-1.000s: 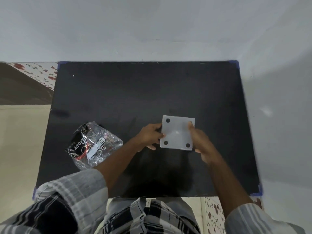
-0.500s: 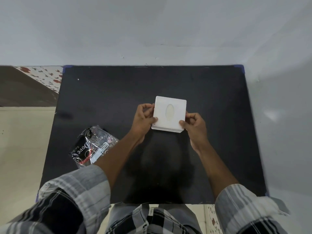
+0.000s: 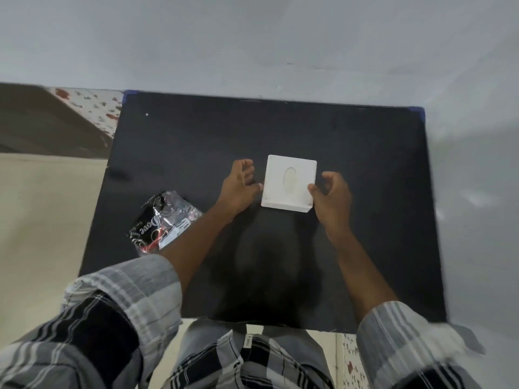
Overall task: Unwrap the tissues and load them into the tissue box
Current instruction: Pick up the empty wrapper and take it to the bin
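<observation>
A white square tissue box point(image 3: 289, 183) rests on the black table point(image 3: 365, 220) with its oval slot facing up. My left hand point(image 3: 238, 186) sits just left of the box, fingers curled and apart, thumb tip at the box's lower left edge. My right hand point(image 3: 331, 197) is at the box's right side, thumb against the lower right corner and fingers lifted off it. A crumpled clear and black plastic wrapper point(image 3: 165, 223) with white lettering lies on the table to the left, beside my left forearm.
The table stands against a grey wall point(image 3: 252, 46). A beige floor point(image 3: 42, 220) and a patterned mat point(image 3: 95, 108) lie to the left. My checked sleeves and lap fill the bottom of the view.
The box was turned over from its dotted underside to slot-up, moved away from me and set down. Both hands have loosened their grip on its sides.
</observation>
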